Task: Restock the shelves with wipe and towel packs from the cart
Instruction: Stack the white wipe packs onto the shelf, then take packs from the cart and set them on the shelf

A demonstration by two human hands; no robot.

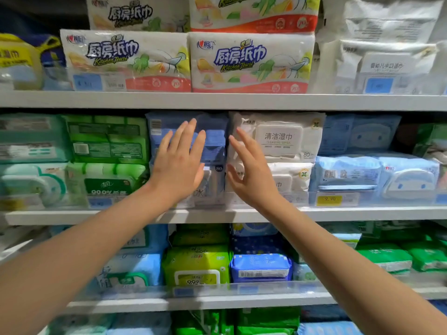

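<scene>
Right now our two hands are up at the middle shelf [362, 213], and neither one holds a pack. Our left hand [179, 163] is flat with straight fingers over the front of the blue wipe pack [214, 131]; we cannot tell if it truly touches. Our right hand [251, 170] is spread wide too, its fingers by the left edge of the white wipe pack [280, 139]. The blue pack sits between the green packs [106, 139] and the white one. We think these packs are soft and squishy, a bit heavy, with slippery plastic skin. It looks best to hold one by both sides, or push flat on its front. We cannot see the cart.
</scene>
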